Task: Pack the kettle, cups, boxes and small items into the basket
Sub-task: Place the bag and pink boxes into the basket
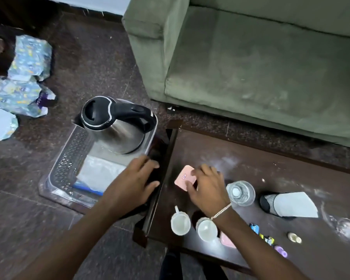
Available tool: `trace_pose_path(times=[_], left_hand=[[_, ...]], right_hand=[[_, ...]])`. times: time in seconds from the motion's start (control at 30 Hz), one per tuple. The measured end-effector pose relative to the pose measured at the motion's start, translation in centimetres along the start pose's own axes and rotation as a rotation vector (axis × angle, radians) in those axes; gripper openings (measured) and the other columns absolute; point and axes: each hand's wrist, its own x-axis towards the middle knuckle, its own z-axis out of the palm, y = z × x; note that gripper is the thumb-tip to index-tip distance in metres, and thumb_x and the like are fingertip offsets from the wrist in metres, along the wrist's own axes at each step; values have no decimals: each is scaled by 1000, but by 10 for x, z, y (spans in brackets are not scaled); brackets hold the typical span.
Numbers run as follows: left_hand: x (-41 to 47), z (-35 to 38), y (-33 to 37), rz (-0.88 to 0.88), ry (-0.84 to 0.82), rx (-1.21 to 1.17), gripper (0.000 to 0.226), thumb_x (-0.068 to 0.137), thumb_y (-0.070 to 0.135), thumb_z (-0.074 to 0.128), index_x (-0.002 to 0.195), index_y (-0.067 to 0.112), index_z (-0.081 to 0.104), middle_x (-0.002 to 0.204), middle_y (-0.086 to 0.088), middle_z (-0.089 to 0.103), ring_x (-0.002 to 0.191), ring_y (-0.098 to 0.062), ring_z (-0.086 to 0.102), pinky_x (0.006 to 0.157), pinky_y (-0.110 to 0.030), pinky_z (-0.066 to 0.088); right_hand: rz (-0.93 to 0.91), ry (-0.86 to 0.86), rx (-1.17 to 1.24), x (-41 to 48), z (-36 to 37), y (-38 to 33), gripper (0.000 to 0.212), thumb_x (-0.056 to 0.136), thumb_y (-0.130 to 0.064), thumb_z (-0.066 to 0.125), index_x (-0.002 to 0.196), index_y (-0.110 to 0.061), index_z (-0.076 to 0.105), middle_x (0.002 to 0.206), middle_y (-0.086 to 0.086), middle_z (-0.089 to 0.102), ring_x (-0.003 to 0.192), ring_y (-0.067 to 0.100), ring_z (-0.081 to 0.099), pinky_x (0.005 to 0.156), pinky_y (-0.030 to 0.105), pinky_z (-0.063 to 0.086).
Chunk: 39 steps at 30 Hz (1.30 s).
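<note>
A steel kettle (117, 126) with a black lid and handle stands in the far end of a clear plastic basket (63, 168) on the floor. A pale flat packet (101, 172) lies in the basket's near half. My left hand (137, 178) hovers over the basket's right rim, fingers apart, holding nothing. My right hand (206, 186) rests on a pink box (183, 177) on the dark table (271, 170), fingers curled around it. Two white cups (180, 222) stand near the table's front edge, and a second pink box (227, 240) lies beside them.
On the table are a clear glass jar (240, 191), a black-and-white pouch (287, 203), small sweets (268, 238), a coin-like disc (294, 237) and an upturned glass (343, 227). A green sofa (261, 67) stands behind. Wrapped parcels (24, 77) lie on the floor at left.
</note>
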Motion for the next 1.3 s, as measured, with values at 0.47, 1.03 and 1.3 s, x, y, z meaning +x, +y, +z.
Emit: trace_pose_path(times=[0.47,1.03,1.3], left_hand=[[74,163,30,-80,-530,305,107,81,1,74,161,33,10,171,6,3,122,-41,48,94,-51,55],[-12,-47,-51,-68,-124,76,110,62,16,91,151,35,31,157,8,32,127,-29,59,102,-41,53],[-49,-85,-162,-200,-262,179,101,58,12,95,145,21,45,151,4,45,118,-28,65,81,-28,48]], right_hand=[[60,-342,-470,-10,62,74,88,81,-42,71,151,-3,37,152,16,44,153,40,15,116,60,20],[-53,-38,75,4,-8,-61,100,61,-66,63,147,-19,43,144,-4,51,149,20,29,112,43,19],[-243,-139,93,30,45,-172,98,63,-52,77,144,-8,43,141,7,51,147,30,29,113,54,27]])
